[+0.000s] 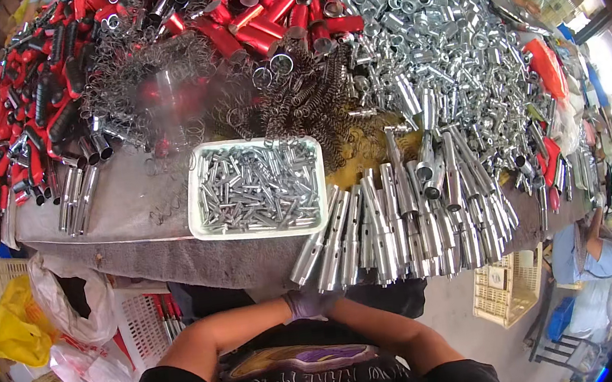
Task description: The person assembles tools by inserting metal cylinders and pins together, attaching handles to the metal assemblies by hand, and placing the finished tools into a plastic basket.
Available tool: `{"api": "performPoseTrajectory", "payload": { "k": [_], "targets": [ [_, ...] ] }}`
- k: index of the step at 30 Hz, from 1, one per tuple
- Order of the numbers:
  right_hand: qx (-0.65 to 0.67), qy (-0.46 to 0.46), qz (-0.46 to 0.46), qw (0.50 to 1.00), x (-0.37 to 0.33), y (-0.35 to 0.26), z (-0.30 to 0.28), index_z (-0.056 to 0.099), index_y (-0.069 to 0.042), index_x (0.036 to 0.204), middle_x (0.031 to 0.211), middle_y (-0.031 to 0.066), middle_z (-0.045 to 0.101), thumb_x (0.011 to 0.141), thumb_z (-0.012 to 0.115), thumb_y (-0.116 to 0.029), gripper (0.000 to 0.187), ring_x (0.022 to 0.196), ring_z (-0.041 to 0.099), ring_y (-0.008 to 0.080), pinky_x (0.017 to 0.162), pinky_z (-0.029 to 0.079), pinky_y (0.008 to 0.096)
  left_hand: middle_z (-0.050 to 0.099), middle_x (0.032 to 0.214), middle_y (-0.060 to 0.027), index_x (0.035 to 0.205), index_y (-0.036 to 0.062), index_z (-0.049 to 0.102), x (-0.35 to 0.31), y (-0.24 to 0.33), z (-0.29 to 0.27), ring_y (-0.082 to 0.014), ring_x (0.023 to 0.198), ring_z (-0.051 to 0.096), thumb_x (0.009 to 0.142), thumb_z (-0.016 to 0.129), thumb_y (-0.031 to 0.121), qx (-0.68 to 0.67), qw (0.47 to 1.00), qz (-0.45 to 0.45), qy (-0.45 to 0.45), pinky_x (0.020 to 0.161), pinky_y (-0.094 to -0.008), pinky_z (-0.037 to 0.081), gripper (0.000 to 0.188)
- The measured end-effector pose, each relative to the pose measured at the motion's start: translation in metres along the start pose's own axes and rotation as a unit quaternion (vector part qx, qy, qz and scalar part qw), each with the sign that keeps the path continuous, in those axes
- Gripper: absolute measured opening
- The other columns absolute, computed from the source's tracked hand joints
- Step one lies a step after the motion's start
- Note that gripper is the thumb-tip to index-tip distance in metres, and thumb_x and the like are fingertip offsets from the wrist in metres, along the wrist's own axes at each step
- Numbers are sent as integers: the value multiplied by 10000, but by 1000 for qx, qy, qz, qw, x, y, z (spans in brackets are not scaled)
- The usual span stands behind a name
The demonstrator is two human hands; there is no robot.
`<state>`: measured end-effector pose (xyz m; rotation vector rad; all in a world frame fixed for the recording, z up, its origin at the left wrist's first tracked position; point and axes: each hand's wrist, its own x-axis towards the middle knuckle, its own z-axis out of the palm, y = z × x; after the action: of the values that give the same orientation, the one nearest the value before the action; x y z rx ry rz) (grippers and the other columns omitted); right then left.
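My left hand, in a greyish-purple glove, is at my waist just below the table's front edge. My right hand meets it there, the two touching or overlapping. Their fingers are hidden, so whether they hold anything does not show. Nearest to them on the table are several shiny metal tubes with holes, laid side by side with their ends over the front edge. Left of these stands a white tray full of short metal pins.
Coiled springs lie behind the tray. Red tubes and a heap of silver fittings are farther back; red-and-black handles pile up left. Crates and plastic bags flank me. Another person is at far right.
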<state>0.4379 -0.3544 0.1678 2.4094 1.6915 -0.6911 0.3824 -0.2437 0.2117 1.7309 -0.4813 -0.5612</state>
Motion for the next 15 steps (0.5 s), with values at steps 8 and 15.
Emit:
{"api": "performPoseTrajectory", "payload": {
  "k": [8,15],
  "targets": [
    [93,-94,23,991,13,10,44,380,-116,1393,1466,123,319,898,228,-576,693,1361,286,262,1101,245,384,634,983,-112,1165,117,581,-1,46,-19,-209,840,626,896,538,358,-55,990,-41,121,711,-348,507,364],
    [139,-150,35,978,7,2,34,377,-119,1397,1477,135,300,882,215,-614,733,1374,268,272,1107,232,388,620,1005,-109,1148,85,579,22,41,-26,-216,873,603,900,534,306,-182,952,-174,172,739,-353,493,336]
  ]
}}
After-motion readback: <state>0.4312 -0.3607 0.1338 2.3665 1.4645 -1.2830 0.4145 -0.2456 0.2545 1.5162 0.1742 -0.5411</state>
